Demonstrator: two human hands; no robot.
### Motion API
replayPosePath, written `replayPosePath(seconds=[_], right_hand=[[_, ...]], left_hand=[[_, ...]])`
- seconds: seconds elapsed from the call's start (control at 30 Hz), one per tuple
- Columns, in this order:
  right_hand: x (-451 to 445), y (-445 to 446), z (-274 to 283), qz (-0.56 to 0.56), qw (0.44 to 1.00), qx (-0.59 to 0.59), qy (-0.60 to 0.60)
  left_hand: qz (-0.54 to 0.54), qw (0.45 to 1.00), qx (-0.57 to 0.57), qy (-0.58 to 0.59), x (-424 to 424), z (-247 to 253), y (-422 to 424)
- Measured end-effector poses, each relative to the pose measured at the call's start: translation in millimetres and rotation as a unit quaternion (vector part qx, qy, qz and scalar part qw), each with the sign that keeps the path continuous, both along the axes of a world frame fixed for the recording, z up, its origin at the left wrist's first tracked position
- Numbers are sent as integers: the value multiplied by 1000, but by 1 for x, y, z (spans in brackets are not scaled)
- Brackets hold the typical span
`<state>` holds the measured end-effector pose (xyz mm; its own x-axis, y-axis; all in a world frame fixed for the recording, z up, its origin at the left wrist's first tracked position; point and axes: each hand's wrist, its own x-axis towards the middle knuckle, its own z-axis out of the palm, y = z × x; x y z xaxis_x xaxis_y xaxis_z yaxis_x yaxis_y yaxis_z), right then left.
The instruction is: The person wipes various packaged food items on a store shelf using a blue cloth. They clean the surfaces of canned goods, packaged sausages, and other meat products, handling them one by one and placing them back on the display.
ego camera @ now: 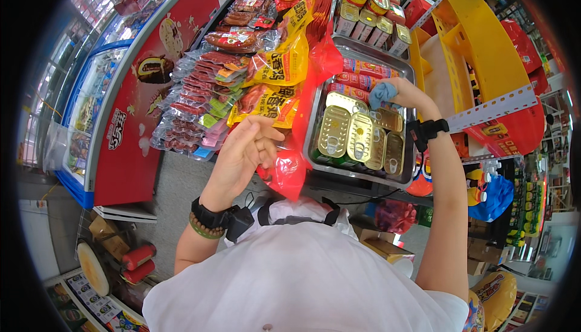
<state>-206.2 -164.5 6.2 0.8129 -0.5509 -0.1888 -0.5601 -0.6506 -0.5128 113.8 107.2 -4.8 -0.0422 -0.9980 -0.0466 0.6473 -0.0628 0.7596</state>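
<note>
My right hand [405, 94] grips a crumpled blue-grey cloth [382, 95] over a metal tray [313, 148]. Under and beside the cloth lie pink-wrapped sausages [358, 80] and several gold-topped ring-pull cans [361, 133]. Whether the cloth presses on a can or a sausage is hard to tell. My left hand [247, 157] holds nothing, its fingers loosely bent and apart. It hovers near the lower end of a yellow food bag [272, 100] and a shiny red plastic bag [288, 173].
A second metal tray of cans [374, 14] stands beyond. Vacuum-packed meats [204, 91] lie in rows at left, near a red chest freezer [131, 118]. A yellow shelf rack [481, 37] rises close to my right arm. A dark cable [381, 196] runs below the tray.
</note>
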Motion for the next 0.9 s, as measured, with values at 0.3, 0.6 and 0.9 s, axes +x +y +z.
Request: replayPosePath(seconds=[0.3, 0.6, 0.9], right_hand=[[-40, -41, -28, -91, 985, -148, 7], [-29, -44, -62, -92, 969, -219, 66], [-32, 26, 30, -98, 923, -370, -31]], left_hand=[[34, 998, 38, -23, -10, 5, 2], [27, 999, 37, -11, -14, -2, 15], [22, 997, 6, -73, -8, 6, 5]])
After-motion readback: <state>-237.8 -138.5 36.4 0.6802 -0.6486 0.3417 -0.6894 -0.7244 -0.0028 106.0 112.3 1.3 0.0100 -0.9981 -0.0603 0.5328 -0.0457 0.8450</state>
